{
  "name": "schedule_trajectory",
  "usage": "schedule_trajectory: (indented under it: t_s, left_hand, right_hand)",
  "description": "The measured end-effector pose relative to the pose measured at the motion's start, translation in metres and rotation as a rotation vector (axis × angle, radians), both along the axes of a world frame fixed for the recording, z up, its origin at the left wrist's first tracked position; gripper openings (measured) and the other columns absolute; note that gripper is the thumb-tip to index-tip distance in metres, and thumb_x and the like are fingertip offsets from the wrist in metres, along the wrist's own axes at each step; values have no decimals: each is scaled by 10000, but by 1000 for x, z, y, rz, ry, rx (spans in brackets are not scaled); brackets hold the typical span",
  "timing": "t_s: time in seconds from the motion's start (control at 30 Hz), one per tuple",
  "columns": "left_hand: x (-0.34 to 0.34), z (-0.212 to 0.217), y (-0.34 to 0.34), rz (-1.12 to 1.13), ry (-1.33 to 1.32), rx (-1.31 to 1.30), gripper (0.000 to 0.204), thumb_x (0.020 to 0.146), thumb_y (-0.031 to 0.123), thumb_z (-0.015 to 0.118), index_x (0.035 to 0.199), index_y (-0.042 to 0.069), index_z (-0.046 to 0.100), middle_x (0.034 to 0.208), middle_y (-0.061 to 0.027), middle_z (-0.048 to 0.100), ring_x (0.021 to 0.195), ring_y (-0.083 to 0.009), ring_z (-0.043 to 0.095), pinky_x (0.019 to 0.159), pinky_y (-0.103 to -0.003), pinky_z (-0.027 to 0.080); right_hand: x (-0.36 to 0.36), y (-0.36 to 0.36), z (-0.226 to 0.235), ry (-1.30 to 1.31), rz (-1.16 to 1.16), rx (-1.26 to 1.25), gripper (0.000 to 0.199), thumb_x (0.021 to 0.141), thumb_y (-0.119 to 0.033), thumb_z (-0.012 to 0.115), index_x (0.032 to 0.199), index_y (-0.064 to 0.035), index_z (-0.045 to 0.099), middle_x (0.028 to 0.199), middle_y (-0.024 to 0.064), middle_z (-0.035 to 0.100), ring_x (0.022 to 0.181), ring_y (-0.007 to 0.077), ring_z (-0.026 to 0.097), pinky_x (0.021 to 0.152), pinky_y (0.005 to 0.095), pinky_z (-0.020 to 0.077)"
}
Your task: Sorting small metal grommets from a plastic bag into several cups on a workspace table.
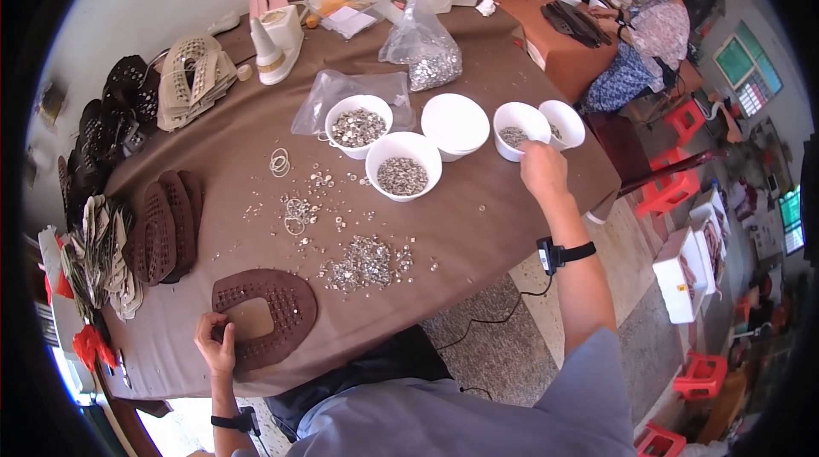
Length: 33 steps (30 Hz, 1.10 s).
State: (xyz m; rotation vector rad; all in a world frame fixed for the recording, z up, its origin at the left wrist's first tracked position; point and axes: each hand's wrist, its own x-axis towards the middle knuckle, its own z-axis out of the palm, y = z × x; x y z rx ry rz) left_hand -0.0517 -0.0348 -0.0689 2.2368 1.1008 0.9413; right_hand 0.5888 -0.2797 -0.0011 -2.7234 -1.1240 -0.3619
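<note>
Brown panel [292, 310] lies, edge clamped in left fingers [205, 327] — closure unclear for right fingers [533, 159].

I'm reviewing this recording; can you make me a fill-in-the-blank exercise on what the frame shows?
1. The person's left hand touches the dark brown, curved piece with rows of holes on its ____ side.
2. The person's right hand is at a round plastic tub coloured ____.
3. A loose heap of small silvery metal pieces lies on a cloth coloured ____.
4. The low plastic stools at the picture's right are coloured ____.

Missing words: left; white; brown; red.
</note>
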Motion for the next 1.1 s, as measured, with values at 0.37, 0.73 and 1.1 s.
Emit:
schedule_trajectory:
  t_s: [0.37, 0.73, 1.1]
  left_hand:
    - [-5, -7, 4, 6, 16, 16, 199, 856, 176, 742, 888, 6, 642, 848, -97, 616, 758, -226, 567, 675, -346, 434]
    - [-7, -5, 4, 14, 39, -6, 245, 840, 218, 752, 881, 7, 636, 837, -113, 615, 755, -260, 578, 689, -367, 451]
    - [-9, -5, 5, -31, 35, -13, 188, 875, 154, 720, 937, -5, 640, 888, -91, 613, 788, -195, 556, 696, -318, 428]
  right_hand:
    - [2, 29, -17, -32, -19, 82, 122, 907, -56, 597, 903, -40, 718, 992, 165, 742, 921, 370, 733, 793, 479, 587]
    - [-22, -18, -20, -256, 96, 236, 112, 883, -23, 610, 917, -31, 716, 1069, 93, 733, 981, 303, 721, 801, 414, 599]
    - [-90, -50, -9, -314, 220, 363, 129, 849, -17, 707, 966, -11, 760, 1076, 87, 748, 932, 272, 731, 797, 385, 600]
